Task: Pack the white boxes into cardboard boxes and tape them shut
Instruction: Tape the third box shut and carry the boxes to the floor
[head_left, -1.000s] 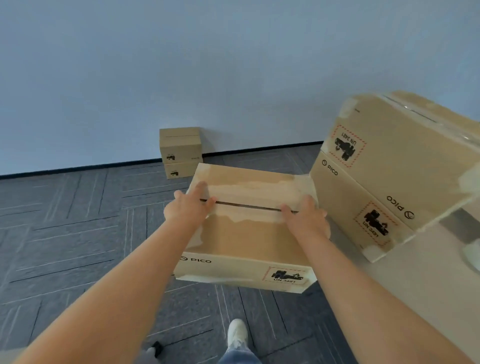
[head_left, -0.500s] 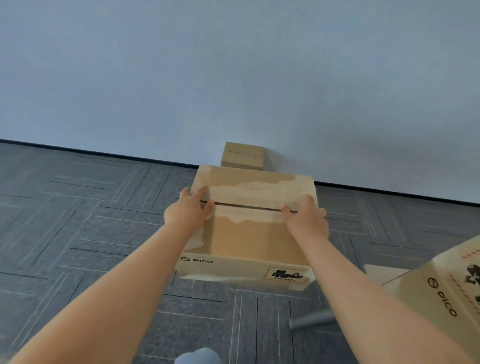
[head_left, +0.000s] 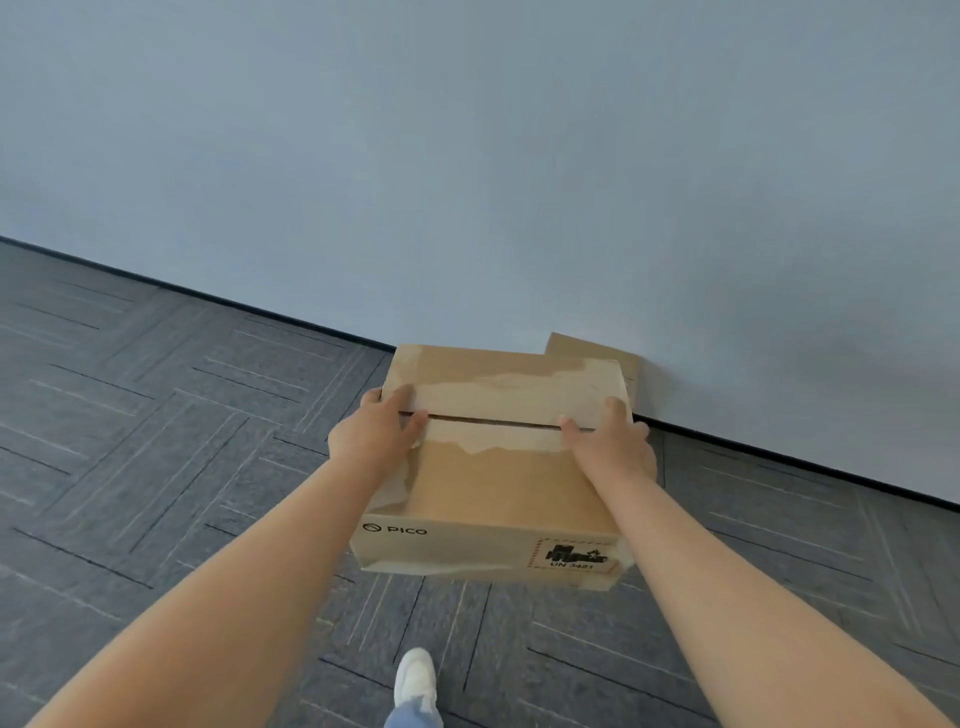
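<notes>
The left hand (head_left: 371, 441) and right hand (head_left: 610, 447) are gripping the seemingly finished cardboard box (head_left: 498, 483), bringing it closer to the wall stack (head_left: 571, 345).

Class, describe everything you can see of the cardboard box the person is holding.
The cardboard box is brown, low and rectangular, held roughly level above the grey carpet floor. Its top flaps are closed, meeting at a dark slit bordered by paler patches, possibly tape. The near side bears a PICO logo and a red-bordered label. The left hand and right hand grip its opposite ends.
</notes>
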